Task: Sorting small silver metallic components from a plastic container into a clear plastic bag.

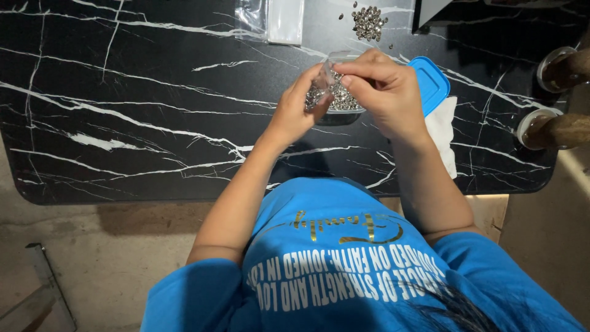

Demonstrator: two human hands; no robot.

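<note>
1. The left hand [299, 106] and the right hand [384, 92] meet above the middle of a black table [123, 123] with white marble veins, both pinched on a small clear plastic bag [326, 79].
2. The left hand's fingers are curled together at the bag's lower left side, touching it. The right hand closes its thumb and forefinger on the bag's top edge, with the other fingers folded over behind.
3. The bag is held up just above a small clear container [341, 104] filled with little silvery metal pieces [344, 98] (too small to tell what kind). Some of the same pieces show inside the bag.
4. The container stands on the table directly under the hands, partly hidden by them.
5. A blue lid [433, 80] with rounded corners lies just to the right of the right hand, resting on a white cloth [445, 132] that reaches towards the table's near edge.
6. Farther back on the table lies a loose heap of silvery pieces [369, 21], with a few strays around it.
7. To the left of that heap lie flat clear plastic bags [276, 18], well apart from the hands.
8. At the right edge of the table stand two round brown objects [562, 129] with pale rims, only partly in view.
</note>
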